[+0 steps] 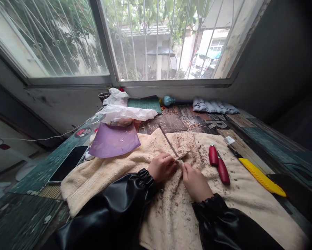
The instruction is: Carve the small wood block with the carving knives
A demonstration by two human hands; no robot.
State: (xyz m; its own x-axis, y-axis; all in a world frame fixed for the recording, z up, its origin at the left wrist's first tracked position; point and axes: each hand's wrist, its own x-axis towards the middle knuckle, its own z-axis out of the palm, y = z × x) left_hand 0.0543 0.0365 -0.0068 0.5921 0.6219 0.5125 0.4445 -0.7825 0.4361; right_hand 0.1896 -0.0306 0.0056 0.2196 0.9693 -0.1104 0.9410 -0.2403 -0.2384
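Note:
Over a beige towel (114, 173) strewn with shavings, my hands meet close together. My left hand (162, 167) is closed around a small, pointed piece of wood (184, 155), its tip sticking out to the right. Closed on the pale end of a thin dark file (167, 139) is my right hand (196, 182). The file slants away to the upper left and crosses the wood piece; whether they touch, I cannot tell. Right of my hands lie two red-handled tools (213, 155), their blades mostly hidden, and a yellow utility knife (261, 177).
Purple sandpaper (114, 140) lies on the towel's left side, near a phone (68, 165). Behind are a white plastic bag (130, 113), a green mat (145, 103), a brown sheet (167, 123) with shavings and a grey padded pouch (214, 106). A barred window rises beyond the table.

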